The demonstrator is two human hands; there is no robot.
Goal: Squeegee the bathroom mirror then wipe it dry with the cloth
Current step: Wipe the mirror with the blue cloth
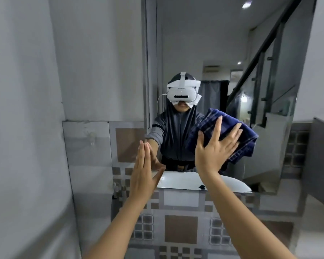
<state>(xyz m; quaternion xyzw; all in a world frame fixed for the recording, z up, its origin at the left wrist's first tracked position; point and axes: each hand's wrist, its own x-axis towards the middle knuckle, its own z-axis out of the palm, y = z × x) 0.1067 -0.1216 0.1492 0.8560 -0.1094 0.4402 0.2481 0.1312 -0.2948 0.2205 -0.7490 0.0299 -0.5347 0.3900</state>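
Note:
The bathroom mirror (204, 43) hangs on the wall straight ahead and reflects a person in a white headset. My right hand (213, 146) presses a dark blue striped cloth (239, 139) flat against the glass, fingers spread over it. My left hand (144, 165) rests edge-on against the mirror's lower left part, fingers straight and together, holding nothing. No squeegee is in view.
Patterned grey and brown tiles (180, 228) cover the wall below the mirror. A plain grey wall (26, 90) stands close on the left. A tap fitting (117, 187) sticks out left of the mirror's bottom edge. The glass reflects a white basin (185, 181) and a staircase.

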